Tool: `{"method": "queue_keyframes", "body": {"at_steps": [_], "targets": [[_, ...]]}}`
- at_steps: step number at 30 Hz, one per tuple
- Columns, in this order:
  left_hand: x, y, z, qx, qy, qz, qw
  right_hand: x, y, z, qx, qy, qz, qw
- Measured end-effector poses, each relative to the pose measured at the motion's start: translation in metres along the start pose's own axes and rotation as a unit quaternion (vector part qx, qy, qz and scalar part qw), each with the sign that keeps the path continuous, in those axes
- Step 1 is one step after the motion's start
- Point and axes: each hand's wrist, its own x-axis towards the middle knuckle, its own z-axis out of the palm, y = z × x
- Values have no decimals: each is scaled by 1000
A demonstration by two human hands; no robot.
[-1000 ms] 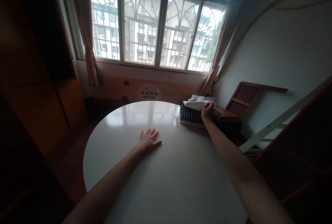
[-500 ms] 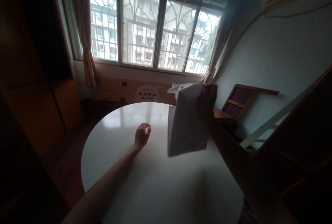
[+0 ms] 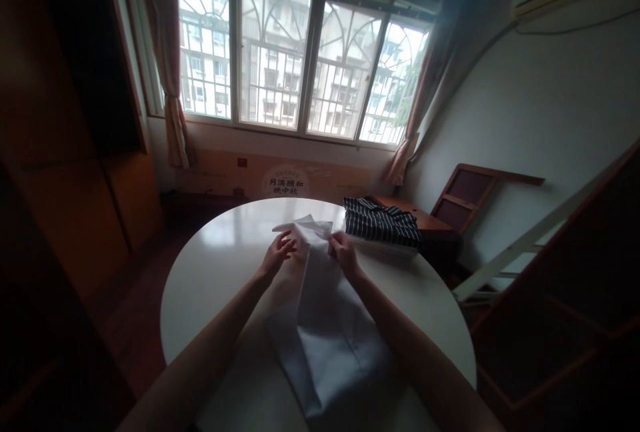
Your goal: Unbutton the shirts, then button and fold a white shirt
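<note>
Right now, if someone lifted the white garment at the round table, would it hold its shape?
Probably not: the white garment looks floppy, since it bends and creases below the right hand. It is likely light, as its cloth appears thin. Pushed, it might slide readily, because the round table has a glossy top.

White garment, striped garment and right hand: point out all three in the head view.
White garment [image 3: 327,315], head view: middle of its hanging cloth.
Striped garment [image 3: 383,225], head view: middle of its striped surface.
Right hand [image 3: 345,253], head view: back of the hand.
</note>
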Motion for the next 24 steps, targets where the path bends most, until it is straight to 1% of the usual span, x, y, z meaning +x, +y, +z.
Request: {"method": "queue_keyframes", "body": {"at_steps": [3,5,9,11,12,14,17,20,22,23,24], "targets": [[1,-4,-3,3,8,-24,1000,-7,23,5,9,-56,77,995],[0,-6,-3,-4,6,-42,999,-9,29,5,15,-76,95,992],[-2,-9,1,-60,-1,-97,993,-12,26,4,40,-93,108,989],[-4,-8,4,-84,-6,-122,989,-16,22,4,60,-116,109,985],[-5,-7,5,-97,-15,-126,987,-19,20,4,72,-137,107,982],[-7,-4,5,-123,-44,-118,984,-26,17,5,97,-203,114,968],[-8,-2,0,-153,-76,-111,979,-35,11,6,119,-306,146,933],[-7,0,-5,-181,-118,-137,967,-38,4,3,118,-367,176,906],[-7,1,-5,-200,-141,-137,960,-34,2,-5,118,-380,183,899],[-8,3,-5,-208,-145,-130,959,-30,2,-10,118,-365,178,906],[-8,5,-4,-214,-144,-121,958,-25,4,-16,112,-333,166,921]]}}
